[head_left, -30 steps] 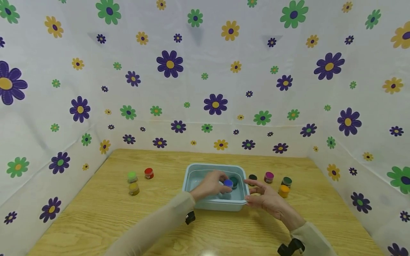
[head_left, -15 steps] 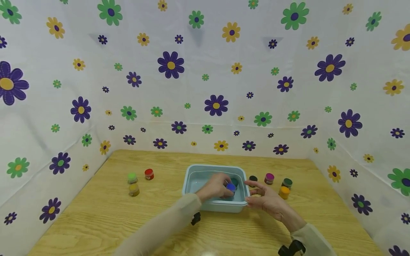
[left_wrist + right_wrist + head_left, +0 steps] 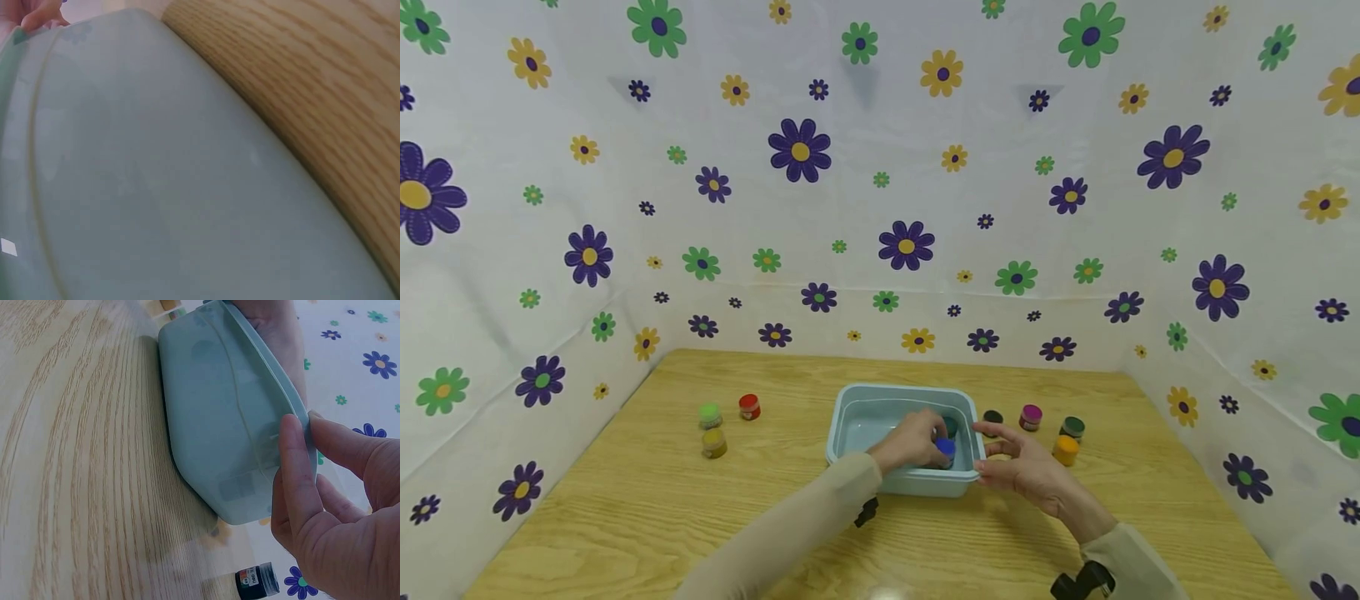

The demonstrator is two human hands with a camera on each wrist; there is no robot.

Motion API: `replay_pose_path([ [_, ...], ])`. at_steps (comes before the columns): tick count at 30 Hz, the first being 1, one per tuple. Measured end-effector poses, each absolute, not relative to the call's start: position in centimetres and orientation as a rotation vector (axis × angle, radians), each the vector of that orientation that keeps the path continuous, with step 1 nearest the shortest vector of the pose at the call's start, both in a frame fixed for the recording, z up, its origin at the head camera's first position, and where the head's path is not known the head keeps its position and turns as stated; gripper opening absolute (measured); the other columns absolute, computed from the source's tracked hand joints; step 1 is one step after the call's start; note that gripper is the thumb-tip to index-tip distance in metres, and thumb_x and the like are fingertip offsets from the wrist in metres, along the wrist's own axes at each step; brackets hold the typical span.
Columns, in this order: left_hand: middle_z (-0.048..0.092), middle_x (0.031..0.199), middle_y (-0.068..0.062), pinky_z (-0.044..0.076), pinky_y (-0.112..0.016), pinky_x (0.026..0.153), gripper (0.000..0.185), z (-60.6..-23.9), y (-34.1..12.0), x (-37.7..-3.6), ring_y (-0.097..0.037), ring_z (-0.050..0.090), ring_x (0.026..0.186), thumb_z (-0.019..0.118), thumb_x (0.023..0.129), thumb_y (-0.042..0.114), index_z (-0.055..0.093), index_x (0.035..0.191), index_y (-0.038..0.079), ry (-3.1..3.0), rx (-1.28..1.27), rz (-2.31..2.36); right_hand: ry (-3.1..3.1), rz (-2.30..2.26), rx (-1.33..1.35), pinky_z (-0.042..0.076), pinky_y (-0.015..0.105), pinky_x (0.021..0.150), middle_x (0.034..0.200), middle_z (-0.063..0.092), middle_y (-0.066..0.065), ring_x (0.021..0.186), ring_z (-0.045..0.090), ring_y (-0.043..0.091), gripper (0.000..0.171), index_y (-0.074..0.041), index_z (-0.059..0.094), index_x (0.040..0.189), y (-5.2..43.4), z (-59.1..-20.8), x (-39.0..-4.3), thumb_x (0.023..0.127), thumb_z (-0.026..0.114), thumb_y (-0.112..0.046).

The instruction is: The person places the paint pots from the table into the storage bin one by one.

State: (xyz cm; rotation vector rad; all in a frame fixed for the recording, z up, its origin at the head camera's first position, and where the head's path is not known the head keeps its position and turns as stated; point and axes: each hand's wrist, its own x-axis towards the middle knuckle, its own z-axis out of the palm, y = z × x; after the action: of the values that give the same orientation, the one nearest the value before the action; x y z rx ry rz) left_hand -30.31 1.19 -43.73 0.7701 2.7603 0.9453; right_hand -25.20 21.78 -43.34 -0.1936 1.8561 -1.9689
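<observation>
Near right in the tub (image 3: 898, 387), the left hand (image 3: 912, 439) pinches a blue-lidded jar (image 3: 946, 449); seat it level; the right hand (image 3: 1030, 473) pinches the rim (image 3: 277, 375).

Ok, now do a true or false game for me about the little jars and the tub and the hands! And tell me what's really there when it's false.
1. The left hand is holding the blue jar. True.

2. The red jar is inside the tub. False: the red jar stands on the table, left of the tub.

3. The right hand touches the tub's rim. True.

4. The tub is bright yellow. False: it is pale blue.

5. The orange jar is right of the tub. True.

6. The backdrop has fish on it. False: it has flowers.
</observation>
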Motion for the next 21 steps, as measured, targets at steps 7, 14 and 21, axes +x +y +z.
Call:
replay_pose_path([
  [7, 0.064, 0.083, -0.006, 0.047, -0.022, 0.058, 0.032, -43.8, 1.26, -30.43, -0.011, 0.055, 0.069, 0.077, 0.07, 0.013, 0.063, 0.097, 0.002, 2.73, 0.739, 0.98, 1.861, -1.968, -0.193, 0.045, 0.046, 0.086, 0.113, 0.037, 0.026, 0.084, 0.059, 0.023, 0.071, -0.005, 0.03, 0.14, 21.79, -43.35, -25.19, 0.08, 0.067, -0.003],
  [14, 0.064, 0.084, -0.007, 0.047, -0.023, 0.059, 0.033, -43.77, 1.27, -30.46, -0.01, 0.056, 0.069, 0.075, 0.071, 0.01, 0.062, 0.099, 0.002, 2.708, 0.734, 1.033, 1.856, -1.968, -0.179, 0.045, 0.047, 0.087, 0.114, 0.036, 0.027, 0.083, 0.059, 0.022, 0.071, -0.006, 0.03, 0.14, 21.71, -43.2, -25.18, 0.08, 0.067, -0.003],
  [21, 0.065, 0.08, -0.004, 0.048, -0.022, 0.059, 0.03, -43.75, 1.28, -30.52, -0.009, 0.056, 0.068, 0.074, 0.072, 0.008, 0.063, 0.1, 0.002, 2.713, 0.729, 1.03, 1.856, -1.964, -0.182, 0.047, 0.045, 0.085, 0.113, 0.037, 0.027, 0.084, 0.059, 0.023, 0.071, -0.005, 0.029, 0.14, 21.7, -43.2, -25.13, 0.08, 0.067, -0.003],
])
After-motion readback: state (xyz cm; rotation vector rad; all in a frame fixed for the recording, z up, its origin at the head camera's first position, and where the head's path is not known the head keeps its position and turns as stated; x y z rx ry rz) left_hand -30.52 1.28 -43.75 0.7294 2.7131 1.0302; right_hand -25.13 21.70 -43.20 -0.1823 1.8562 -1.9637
